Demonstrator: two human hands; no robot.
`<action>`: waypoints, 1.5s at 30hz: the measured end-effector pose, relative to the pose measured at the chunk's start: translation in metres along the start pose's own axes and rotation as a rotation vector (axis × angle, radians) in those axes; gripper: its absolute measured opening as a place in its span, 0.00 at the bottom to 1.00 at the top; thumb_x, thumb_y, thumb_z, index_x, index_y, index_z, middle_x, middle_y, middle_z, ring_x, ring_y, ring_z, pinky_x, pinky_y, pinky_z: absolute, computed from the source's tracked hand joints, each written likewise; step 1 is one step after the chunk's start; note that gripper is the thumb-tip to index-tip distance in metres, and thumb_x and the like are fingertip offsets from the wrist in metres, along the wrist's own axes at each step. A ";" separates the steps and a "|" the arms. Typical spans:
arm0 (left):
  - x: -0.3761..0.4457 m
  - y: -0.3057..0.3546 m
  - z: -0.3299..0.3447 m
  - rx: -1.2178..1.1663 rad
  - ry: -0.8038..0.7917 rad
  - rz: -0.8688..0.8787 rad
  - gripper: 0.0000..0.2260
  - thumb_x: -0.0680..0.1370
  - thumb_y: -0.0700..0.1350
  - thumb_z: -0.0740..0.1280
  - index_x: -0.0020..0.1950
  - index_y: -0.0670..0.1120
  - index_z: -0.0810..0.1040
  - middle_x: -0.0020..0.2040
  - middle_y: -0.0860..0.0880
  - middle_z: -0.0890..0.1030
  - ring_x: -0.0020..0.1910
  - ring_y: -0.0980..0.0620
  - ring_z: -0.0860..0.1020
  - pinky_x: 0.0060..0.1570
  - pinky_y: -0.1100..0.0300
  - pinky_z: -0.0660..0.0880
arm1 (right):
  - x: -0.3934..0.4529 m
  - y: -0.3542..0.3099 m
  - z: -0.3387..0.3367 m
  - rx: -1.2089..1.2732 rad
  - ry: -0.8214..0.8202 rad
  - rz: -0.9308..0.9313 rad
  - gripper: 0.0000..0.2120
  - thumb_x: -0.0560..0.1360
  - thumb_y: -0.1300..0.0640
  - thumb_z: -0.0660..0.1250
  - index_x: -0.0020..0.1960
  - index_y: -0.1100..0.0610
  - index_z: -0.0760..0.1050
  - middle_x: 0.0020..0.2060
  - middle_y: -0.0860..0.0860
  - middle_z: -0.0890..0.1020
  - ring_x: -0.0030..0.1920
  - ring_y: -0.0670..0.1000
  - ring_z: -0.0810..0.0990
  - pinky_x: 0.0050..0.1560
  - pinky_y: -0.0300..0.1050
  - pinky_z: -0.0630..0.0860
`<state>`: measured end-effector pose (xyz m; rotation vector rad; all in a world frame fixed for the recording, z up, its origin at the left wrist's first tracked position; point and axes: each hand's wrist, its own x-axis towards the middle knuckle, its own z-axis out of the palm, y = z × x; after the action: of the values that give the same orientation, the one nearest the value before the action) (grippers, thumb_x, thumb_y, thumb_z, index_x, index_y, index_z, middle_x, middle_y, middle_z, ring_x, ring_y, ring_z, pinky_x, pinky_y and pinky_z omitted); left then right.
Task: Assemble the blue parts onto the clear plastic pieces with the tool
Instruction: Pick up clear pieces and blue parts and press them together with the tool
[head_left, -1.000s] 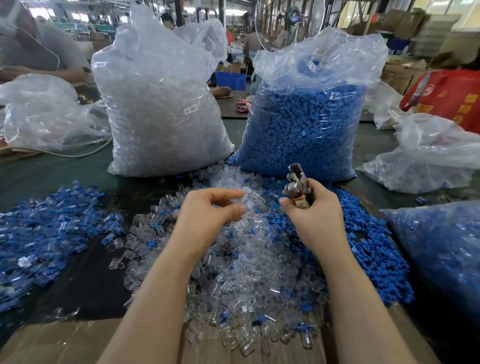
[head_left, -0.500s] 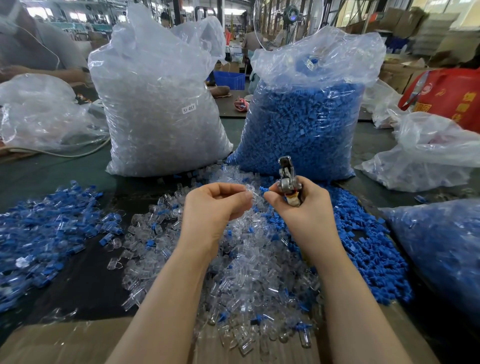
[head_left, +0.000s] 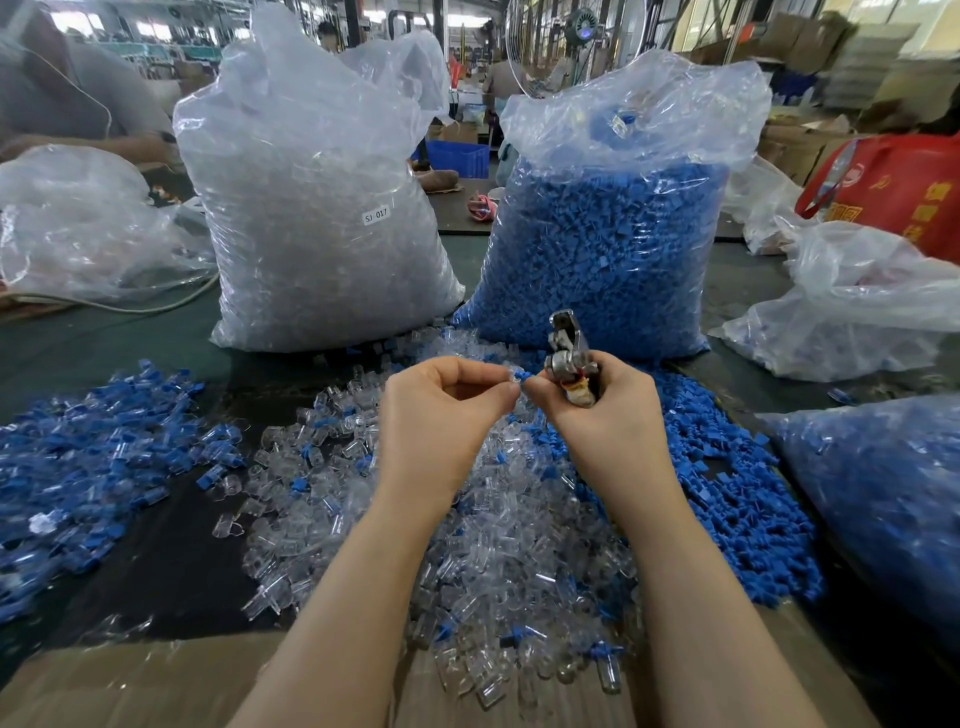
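Hands meet above a heap of loose parts, mid-assembly. The left hand (head_left: 441, 415) pinches a small clear plastic piece (head_left: 511, 375) at its fingertips. The right hand (head_left: 602, 415) curls round a small silver metal hand tool (head_left: 569, 358), whose head points upward past the fingers, while its fingertips hold a tiny blue plastic part (head_left: 525, 378) against the clear piece. Judging by this, the blue part is being seated by hand; the next move likely calls for bringing the tool's head onto the joint to press it home. Beneath the fingers lies a pile of clear pieces (head_left: 467, 545) on the dark worktop (head_left: 171, 561).
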<state>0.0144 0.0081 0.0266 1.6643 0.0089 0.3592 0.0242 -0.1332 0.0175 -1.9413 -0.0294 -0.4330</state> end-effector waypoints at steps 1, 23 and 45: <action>-0.001 0.000 0.000 0.053 0.009 0.031 0.07 0.70 0.39 0.78 0.39 0.50 0.85 0.34 0.52 0.85 0.37 0.56 0.84 0.40 0.64 0.80 | 0.000 -0.001 0.000 -0.007 -0.006 0.002 0.07 0.71 0.50 0.75 0.40 0.50 0.78 0.33 0.45 0.82 0.36 0.46 0.79 0.42 0.55 0.79; 0.001 0.001 -0.001 -0.221 -0.040 -0.077 0.04 0.73 0.34 0.74 0.41 0.42 0.82 0.36 0.46 0.85 0.38 0.49 0.85 0.39 0.66 0.79 | 0.002 0.000 -0.010 -0.103 -0.168 -0.031 0.03 0.74 0.54 0.70 0.43 0.54 0.78 0.34 0.50 0.82 0.38 0.54 0.80 0.44 0.59 0.79; 0.001 0.000 -0.006 -0.208 -0.118 0.015 0.05 0.73 0.33 0.72 0.42 0.42 0.81 0.37 0.46 0.85 0.39 0.50 0.85 0.41 0.64 0.79 | -0.002 0.000 -0.005 -0.260 -0.302 -0.102 0.05 0.73 0.61 0.65 0.41 0.58 0.70 0.31 0.55 0.76 0.33 0.54 0.72 0.35 0.54 0.70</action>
<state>0.0136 0.0139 0.0275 1.4777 -0.1258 0.2633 0.0209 -0.1374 0.0182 -2.2552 -0.2799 -0.2141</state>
